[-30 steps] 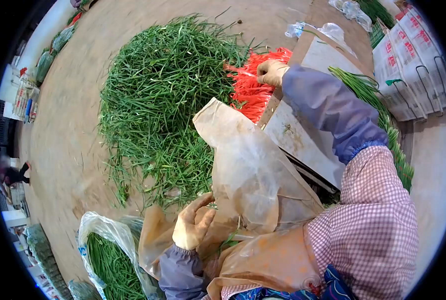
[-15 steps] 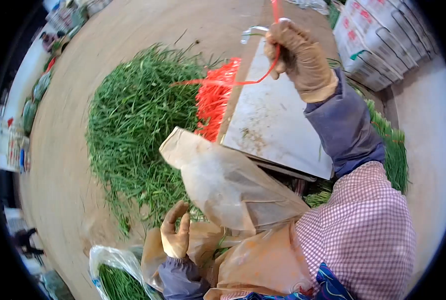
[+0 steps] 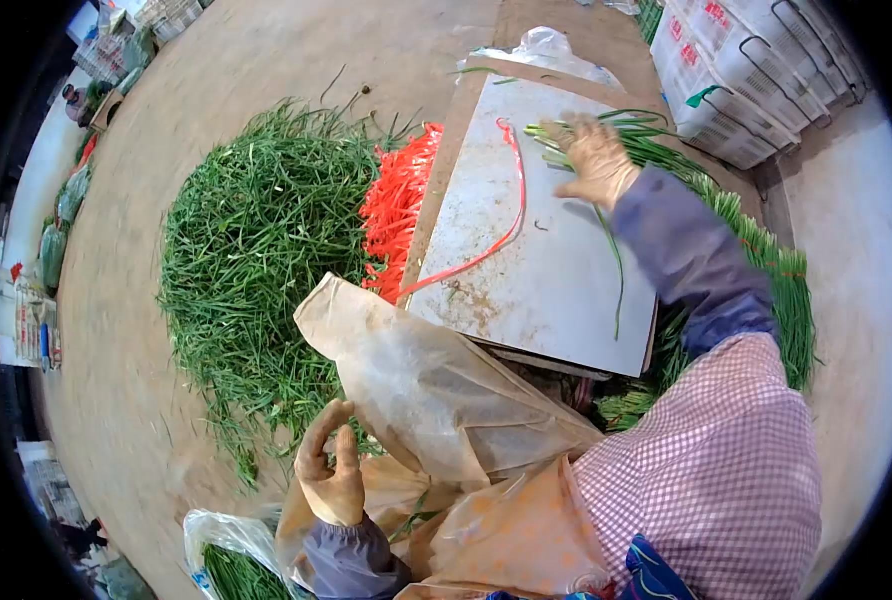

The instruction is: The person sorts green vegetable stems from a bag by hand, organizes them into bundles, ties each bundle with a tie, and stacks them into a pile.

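Note:
My gloved right hand rests over a small bunch of long green stalks on a white board, its fingers spread and somewhat blurred. The stalks' pale ends poke out left of the fingers, and one loose stalk trails down the board. A red plastic strip lies in a curve across the board, left of that hand. My gloved left hand is raised above my plastic-covered lap, thumb and fingers apart, holding nothing.
Red strips are heaped along the board's left edge, beside a large pile of loose greens on the floor. Tied green bundles stand to the right. White crates are at upper right; a plastic bag of greens sits at lower left.
My right hand has let go of the red strip, now lying on the board, and moved down onto green stalks that were not on the board before. My left hand has barely moved.

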### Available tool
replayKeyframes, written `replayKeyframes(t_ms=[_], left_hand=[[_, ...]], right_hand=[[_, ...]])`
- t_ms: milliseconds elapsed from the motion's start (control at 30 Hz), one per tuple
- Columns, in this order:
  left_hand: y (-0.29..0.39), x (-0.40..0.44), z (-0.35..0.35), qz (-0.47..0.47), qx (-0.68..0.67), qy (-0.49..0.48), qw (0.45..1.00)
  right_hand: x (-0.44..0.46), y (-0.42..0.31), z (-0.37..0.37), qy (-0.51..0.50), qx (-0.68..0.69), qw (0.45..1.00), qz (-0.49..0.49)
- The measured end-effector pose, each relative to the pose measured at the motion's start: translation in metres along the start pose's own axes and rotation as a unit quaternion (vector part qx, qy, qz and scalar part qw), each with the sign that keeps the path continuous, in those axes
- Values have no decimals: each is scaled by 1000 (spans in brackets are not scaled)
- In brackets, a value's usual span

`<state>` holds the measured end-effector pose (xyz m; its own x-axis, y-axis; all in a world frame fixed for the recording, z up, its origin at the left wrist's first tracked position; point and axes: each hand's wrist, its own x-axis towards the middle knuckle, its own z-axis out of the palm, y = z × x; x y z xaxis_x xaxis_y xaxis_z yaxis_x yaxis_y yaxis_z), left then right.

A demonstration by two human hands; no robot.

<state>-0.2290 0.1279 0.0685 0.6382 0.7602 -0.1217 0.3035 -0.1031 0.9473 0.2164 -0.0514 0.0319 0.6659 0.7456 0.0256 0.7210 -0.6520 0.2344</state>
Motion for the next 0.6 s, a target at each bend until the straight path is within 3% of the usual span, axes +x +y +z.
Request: replayKeyframes(t_ms=[100, 200, 267, 433, 467, 500, 567, 600], left_hand=[[5, 7, 14, -9, 3, -15, 1000], [9, 12, 22, -5, 22, -37, 999], [14, 14, 20, 14, 51, -53, 997], [13, 0, 1, 23, 117, -68, 991], [9, 0, -1, 46, 93, -77, 992], [2, -9, -8, 68, 71, -78, 992], [1, -27, -20, 18, 22, -73, 997], [-11, -37, -27, 66, 46, -51, 995]], right_hand=[[23, 57, 22, -84, -2, 996, -8], [39, 90, 39, -144, 160, 976, 31], [42, 97, 43, -102, 195, 975, 20], [50, 111, 102, -19, 226, 966, 123], [54, 157, 152, 35, 217, 973, 76], [64, 165, 161, 43, 228, 969, 81], [64, 178, 158, 72, 249, 961, 93], [67, 178, 152, 87, 265, 956, 95]])
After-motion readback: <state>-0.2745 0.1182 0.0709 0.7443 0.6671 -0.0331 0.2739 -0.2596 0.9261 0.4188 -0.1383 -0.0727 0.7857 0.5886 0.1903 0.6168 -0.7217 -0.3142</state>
